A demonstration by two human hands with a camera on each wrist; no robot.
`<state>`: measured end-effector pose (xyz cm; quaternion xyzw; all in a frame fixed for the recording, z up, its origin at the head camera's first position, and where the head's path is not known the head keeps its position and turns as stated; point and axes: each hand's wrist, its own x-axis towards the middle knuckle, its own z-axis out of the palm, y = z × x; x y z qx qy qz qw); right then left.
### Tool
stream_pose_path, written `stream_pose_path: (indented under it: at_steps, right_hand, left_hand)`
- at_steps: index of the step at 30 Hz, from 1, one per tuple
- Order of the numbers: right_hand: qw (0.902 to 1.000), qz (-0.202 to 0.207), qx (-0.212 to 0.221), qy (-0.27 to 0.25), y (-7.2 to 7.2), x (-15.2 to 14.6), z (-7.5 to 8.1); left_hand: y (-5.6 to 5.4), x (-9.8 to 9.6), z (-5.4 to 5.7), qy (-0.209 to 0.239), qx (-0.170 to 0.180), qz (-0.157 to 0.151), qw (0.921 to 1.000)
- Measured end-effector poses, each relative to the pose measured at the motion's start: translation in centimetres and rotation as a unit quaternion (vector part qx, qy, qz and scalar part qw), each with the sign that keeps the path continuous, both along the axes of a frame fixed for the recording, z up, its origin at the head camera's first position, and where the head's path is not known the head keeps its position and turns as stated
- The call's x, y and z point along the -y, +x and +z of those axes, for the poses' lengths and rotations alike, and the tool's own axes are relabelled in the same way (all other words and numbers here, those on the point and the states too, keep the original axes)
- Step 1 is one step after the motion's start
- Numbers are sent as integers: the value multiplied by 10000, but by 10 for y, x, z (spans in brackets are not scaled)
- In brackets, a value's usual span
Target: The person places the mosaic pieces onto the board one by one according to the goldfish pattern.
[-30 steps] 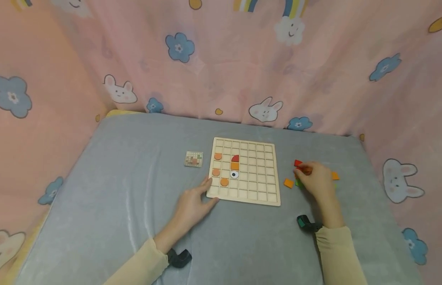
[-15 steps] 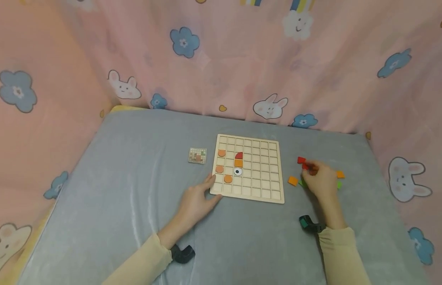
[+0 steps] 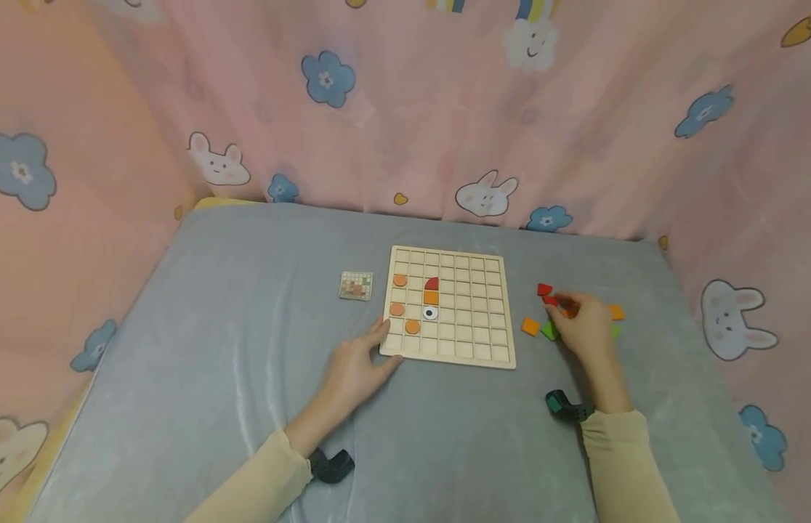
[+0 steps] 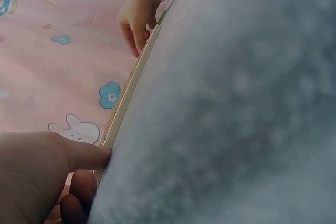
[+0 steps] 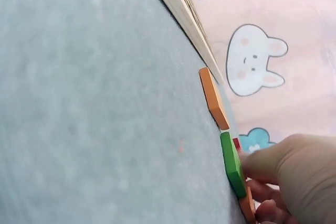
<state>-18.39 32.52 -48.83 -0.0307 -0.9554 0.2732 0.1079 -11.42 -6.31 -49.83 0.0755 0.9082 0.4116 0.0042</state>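
A square wooden grid board (image 3: pixel 464 338) lies on the cloth-covered table. Set in its cells are a red quarter-round tile (image 3: pixel 432 284), an orange square tile (image 3: pixel 432 298), a white eye tile (image 3: pixel 430 313) and several orange round tiles (image 3: pixel 413 327). My left hand (image 3: pixel 356 369) holds the board's near left corner, thumb on the front edge and fingers on the left side. To the right of the board, my right hand (image 3: pixel 585 323) is over loose tiles. Its thumb and index finger pinch a red tile (image 3: pixel 550 300); the palm hides part of the pile.
A small pattern card (image 3: pixel 356 286) lies left of the board. Near my right hand are another red tile (image 3: pixel 544 289), orange tiles (image 3: pixel 530 327) and a green tile (image 3: pixel 549 331). A pink printed curtain (image 3: pixel 379 109) hangs behind the table.
The head view has shifted slightly. My right hand stays at the loose tiles, and the red tile at its fingertips has shifted a little. My left hand keeps its place on the board.
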Motion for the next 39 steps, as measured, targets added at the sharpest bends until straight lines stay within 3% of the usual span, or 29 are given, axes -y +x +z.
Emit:
stream_pose_path:
  at_steps: [6,28,39]
  right_hand:
    - [9996,137,-217,75,-3,-1,-2]
    - [9995,63,128,267,-1,-3,-7]
    - [9957,815,-180,395,1,-2,-1]
  left_hand:
    - [0,1,0,6,-10,30,10000]
    - [0,-2,3,-58,36,-67,10000]
    - [1,1,3,-29,71,-45,10000]
